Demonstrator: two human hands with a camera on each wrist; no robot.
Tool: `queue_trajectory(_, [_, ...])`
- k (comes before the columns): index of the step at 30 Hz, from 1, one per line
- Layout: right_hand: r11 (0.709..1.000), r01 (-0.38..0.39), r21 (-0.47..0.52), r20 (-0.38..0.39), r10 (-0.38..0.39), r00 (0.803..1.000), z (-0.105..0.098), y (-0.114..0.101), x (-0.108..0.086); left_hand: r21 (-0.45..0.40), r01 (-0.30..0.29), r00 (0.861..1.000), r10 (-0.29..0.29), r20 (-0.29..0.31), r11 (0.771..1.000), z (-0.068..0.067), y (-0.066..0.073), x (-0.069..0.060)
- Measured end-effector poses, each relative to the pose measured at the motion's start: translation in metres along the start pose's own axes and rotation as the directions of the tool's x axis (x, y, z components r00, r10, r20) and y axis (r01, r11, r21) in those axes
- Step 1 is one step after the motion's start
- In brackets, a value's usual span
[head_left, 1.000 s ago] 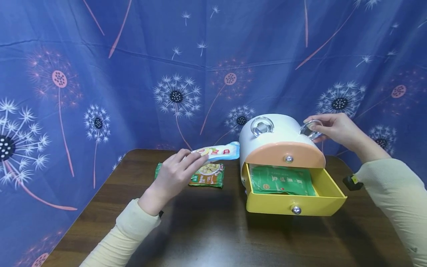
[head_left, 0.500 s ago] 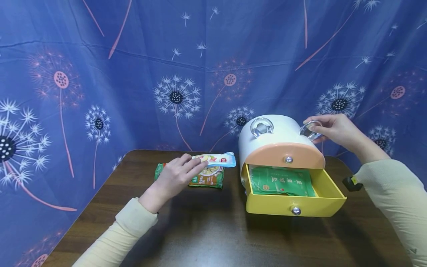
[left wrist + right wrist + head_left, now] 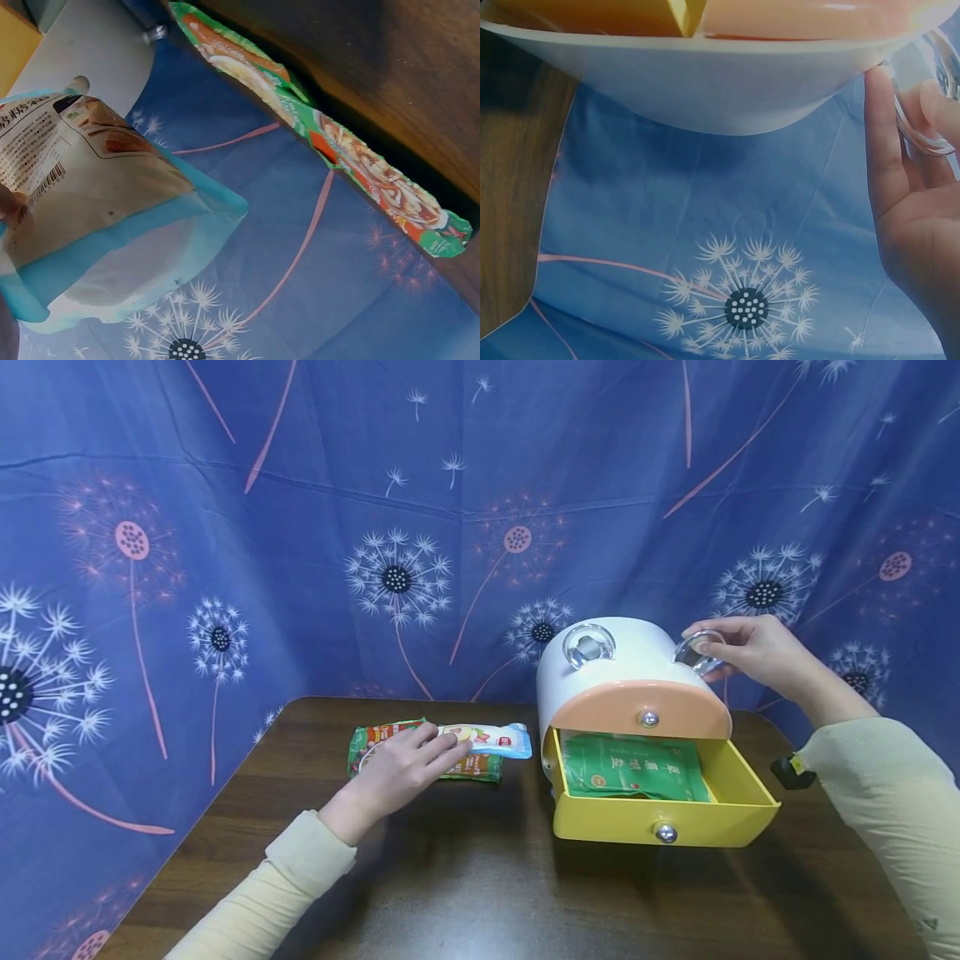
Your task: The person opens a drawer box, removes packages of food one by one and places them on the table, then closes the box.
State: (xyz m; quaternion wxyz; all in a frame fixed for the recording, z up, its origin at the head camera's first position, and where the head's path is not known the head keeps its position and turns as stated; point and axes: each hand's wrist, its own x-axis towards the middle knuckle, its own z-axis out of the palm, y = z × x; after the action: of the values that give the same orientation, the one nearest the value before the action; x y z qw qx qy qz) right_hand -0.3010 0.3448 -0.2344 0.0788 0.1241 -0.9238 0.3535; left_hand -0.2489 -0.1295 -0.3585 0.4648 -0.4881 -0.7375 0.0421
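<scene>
A blue cloth backdrop (image 3: 300,568) printed with dandelions runs past the picture's edges. The dark brown wooden tabletop (image 3: 480,885) meets it behind; its near edge is cut off. On it stands a rounded white cabinet (image 3: 630,652) with an orange front (image 3: 592,714), its yellow plastic drawer (image 3: 615,818) pulled out. The drawer holds a flat green plastic packet (image 3: 633,768), partly hidden under that front. The right hand (image 3: 765,652), thumb and fingers drawn together, pinches the cabinet's clear, silvery round ear (image 3: 686,658), covering part of it. The left hand (image 3: 397,768), fingers bent and thumb hidden in the head view, grips a white-and-blue plastic pouch (image 3: 491,739). Two green-and-orange food packets (image 3: 476,768) lie half hidden below; whether the pouch touches them is hard to tell. A narrow gap separates its blue end from the cabinet, and bare wood stretches nearer the person
</scene>
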Motion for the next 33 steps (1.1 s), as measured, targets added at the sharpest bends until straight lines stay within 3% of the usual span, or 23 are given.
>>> queue_trajectory(11, [0.999,0.021,0.028,-0.014,-0.021,1.0,0.0,0.001,-0.002,0.012,-0.058,0.998,0.058,0.021,0.998,0.008,0.011,-0.005])
queue_trajectory(21, [0.999,-0.014,-0.046,0.003,0.015,1.0,0.0,0.001,-0.001,0.03,-0.103,0.995,0.103,0.006,0.994,0.017,0.023,-0.006])
queue_trajectory(33, [1.0,0.002,-0.018,0.008,-0.002,1.0,-0.001,0.003,-0.002,0.007,-0.131,0.987,0.13,0.095,0.991,0.023,0.037,-0.006])
